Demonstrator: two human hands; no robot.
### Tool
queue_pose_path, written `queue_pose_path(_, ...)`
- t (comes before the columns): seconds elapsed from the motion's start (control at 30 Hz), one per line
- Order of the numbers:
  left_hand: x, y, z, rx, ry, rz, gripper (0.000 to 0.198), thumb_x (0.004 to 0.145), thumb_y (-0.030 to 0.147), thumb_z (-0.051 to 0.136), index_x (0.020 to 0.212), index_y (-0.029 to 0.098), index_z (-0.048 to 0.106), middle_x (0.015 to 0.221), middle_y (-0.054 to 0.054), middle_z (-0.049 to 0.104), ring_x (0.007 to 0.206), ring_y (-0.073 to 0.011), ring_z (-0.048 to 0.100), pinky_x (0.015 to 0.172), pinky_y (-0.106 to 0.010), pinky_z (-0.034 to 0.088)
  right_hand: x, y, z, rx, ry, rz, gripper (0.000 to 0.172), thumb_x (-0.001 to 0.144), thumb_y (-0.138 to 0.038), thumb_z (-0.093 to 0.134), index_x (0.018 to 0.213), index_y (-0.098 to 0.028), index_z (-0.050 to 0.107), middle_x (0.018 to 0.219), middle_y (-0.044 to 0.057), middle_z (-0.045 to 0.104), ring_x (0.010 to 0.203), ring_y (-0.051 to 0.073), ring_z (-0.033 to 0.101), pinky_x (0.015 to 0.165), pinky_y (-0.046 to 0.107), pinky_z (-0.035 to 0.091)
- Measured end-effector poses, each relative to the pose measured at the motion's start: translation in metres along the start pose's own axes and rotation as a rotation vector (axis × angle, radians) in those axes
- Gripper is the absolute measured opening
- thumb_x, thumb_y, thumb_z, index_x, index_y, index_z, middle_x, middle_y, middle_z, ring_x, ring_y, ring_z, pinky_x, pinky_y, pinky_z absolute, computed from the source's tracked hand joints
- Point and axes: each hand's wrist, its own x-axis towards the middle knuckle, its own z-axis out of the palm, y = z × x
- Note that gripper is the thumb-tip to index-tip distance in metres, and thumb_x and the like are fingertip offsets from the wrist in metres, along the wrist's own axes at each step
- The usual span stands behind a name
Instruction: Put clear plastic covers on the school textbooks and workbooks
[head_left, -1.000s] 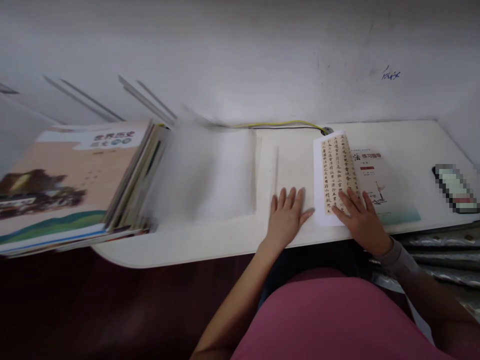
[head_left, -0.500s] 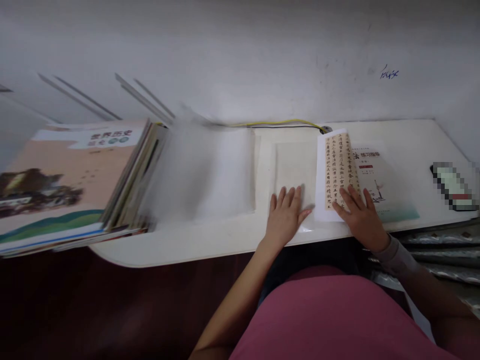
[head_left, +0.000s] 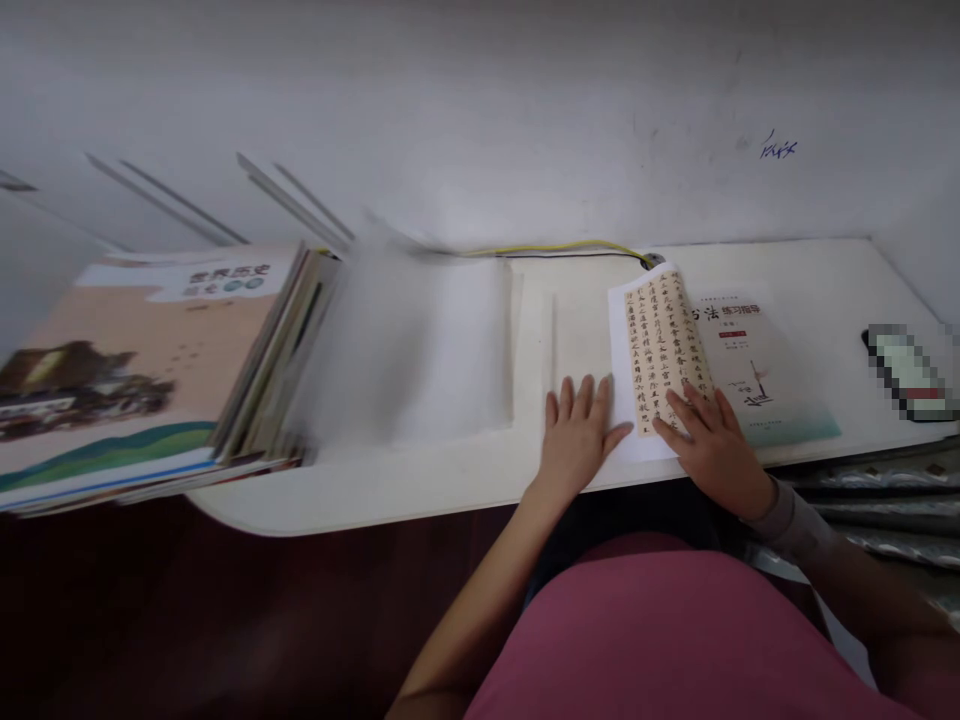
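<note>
A white sheet with a tan panel of columns of characters [head_left: 660,350] lies on the white desk [head_left: 450,480], overlapping a calligraphy booklet [head_left: 742,365] to its right. My right hand [head_left: 709,440] rests flat on the sheet's lower right corner, fingers spread. My left hand [head_left: 579,432] lies flat and open on a pale translucent sheet [head_left: 581,335] just left of it, thumb touching the printed sheet's edge. Neither hand grips anything.
A stack of books and magazines [head_left: 142,370] overhangs the desk's left end. A blurred white stack of paper [head_left: 420,345] lies in the middle. A yellow cable [head_left: 562,247] runs along the wall. A pixelated object [head_left: 911,372] sits at the far right edge.
The printed sheet has slid left, over the pale sheet and further off the booklet. My right hand moved left with it; my left hand stayed put.
</note>
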Motion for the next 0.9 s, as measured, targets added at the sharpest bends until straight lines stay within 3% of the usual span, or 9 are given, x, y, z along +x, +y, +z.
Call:
queue_pose_path(0.13,-0.001,0.008,-0.001,0.068,-0.011,-0.018,0.063,0.091,0.051,0.044,0.144,0.019,0.036,0.148,-0.018,0.037,0.139,-0.041,0.024,0.106,-0.064,0.025,0.007,0.016,-0.011,0.134,-0.072,-0.131,0.048,0.083,-0.041,0.062,0.126,-0.02,0.056,0.142,0.014,0.047,0.133,0.033,0.038,0.106,0.054,0.031)
queue_pose_path(0.23,-0.002,0.01,0.001,0.117,-0.001,-0.015,0.057,0.09,0.048,0.046,0.141,0.021,0.042,0.147,-0.018,0.038,0.137,-0.0419,0.027,0.105,-0.064,0.027,0.045,0.046,-0.016,0.182,-0.068,-0.213,0.046,0.089,-0.042,0.05,0.128,-0.018,0.055,0.141,0.015,0.047,0.131,0.029,0.04,0.104,0.047,0.035)
queue_pose_path(0.37,-0.003,0.008,0.004,0.15,0.032,-0.009,0.056,0.09,0.048,0.047,0.139,0.021,0.045,0.147,-0.018,0.038,0.136,-0.0427,0.029,0.104,-0.063,0.029,0.134,0.093,-0.004,0.143,-0.062,-0.049,0.048,0.092,-0.038,0.041,0.132,-0.012,0.05,0.139,0.02,0.047,0.129,0.031,0.041,0.1,0.047,0.036)
queue_pose_path(0.43,-0.004,0.007,0.005,0.159,0.04,-0.002,0.056,0.091,0.048,0.046,0.138,0.02,0.046,0.146,-0.018,0.039,0.136,-0.0434,0.029,0.104,-0.063,0.03,0.174,0.109,0.009,0.094,-0.15,0.095,0.051,0.09,-0.037,0.047,0.133,-0.011,0.048,0.141,0.021,0.043,0.128,0.034,0.039,0.099,0.05,0.034)
queue_pose_path(0.5,-0.004,0.006,0.006,0.163,0.048,0.006,0.056,0.091,0.048,0.046,0.138,0.018,0.046,0.145,-0.019,0.04,0.135,-0.0439,0.03,0.104,-0.063,0.03,0.199,0.117,0.022,0.072,-0.216,0.187,0.047,0.087,-0.037,0.051,0.128,-0.015,0.053,0.131,0.02,0.052,0.119,0.035,0.045,0.095,0.05,0.035)
queue_pose_path(0.6,-0.006,0.005,0.007,0.157,0.066,0.014,0.057,0.091,0.048,0.046,0.139,0.017,0.045,0.145,-0.019,0.04,0.135,-0.0442,0.03,0.103,-0.064,0.031,0.211,0.116,0.035,0.071,-0.223,0.239,0.039,0.085,-0.037,0.054,0.117,-0.018,0.062,0.118,0.018,0.058,0.108,0.033,0.05,0.089,0.047,0.036)
queue_pose_path(0.9,-0.006,0.003,0.012,0.077,0.106,0.02,0.067,0.088,0.054,0.046,0.143,0.016,0.038,0.146,-0.02,0.038,0.136,-0.0447,0.028,0.103,-0.066,0.029,0.202,0.108,0.047,0.094,-0.15,0.291,0.029,0.085,-0.029,0.051,0.104,-0.016,0.069,0.12,0.017,0.052,0.11,0.031,0.043,0.088,0.042,0.035)
